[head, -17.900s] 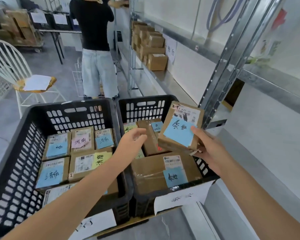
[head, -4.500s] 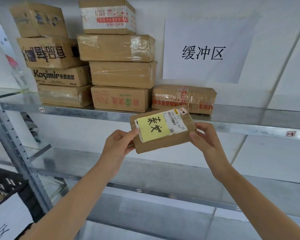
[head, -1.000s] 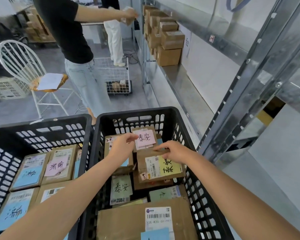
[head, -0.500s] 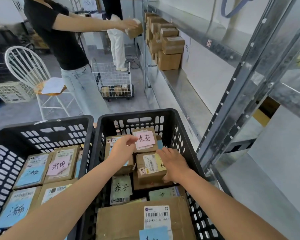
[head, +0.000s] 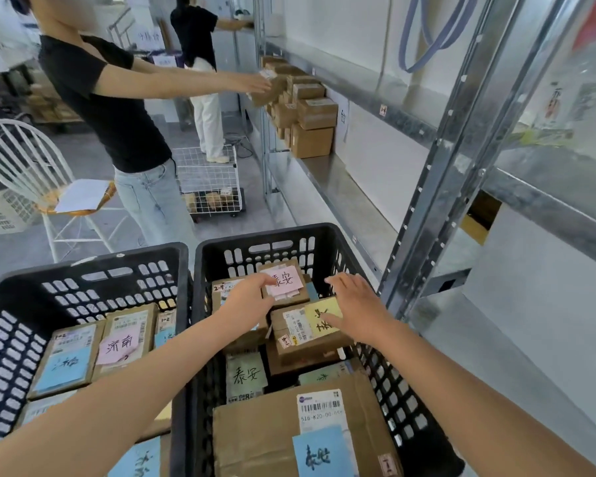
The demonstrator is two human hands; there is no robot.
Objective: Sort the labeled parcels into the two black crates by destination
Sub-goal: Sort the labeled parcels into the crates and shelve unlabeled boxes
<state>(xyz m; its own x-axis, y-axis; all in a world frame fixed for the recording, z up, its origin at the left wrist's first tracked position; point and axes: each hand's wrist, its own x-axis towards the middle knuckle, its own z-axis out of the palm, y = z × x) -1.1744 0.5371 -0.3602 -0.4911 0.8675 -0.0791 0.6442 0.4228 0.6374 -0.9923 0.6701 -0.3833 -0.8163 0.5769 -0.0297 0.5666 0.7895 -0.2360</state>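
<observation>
Inside the right crate (head: 327, 235), the yellow-labelled parcel (head: 303, 335) now lies flat on the stack, among others marked 泰安. The right hand (head: 358, 308), which pressed on it half a second ago, has lifted off with fingers spread and holds nothing. I cannot tell whether its thumb still brushes the label. The left hand (head: 248, 301) rests loose-fingered against the pink-labelled parcel (head: 286, 287). This parcel looks sorted. The thumb hides part of the yellow label, and a forearm covers the left crate (head: 93, 266) at its near end.

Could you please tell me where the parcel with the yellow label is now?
In the head view, the yellow-label parcel lies in the right crate, atop others, just nearer than the pink-label parcel, under the right hand.
</observation>
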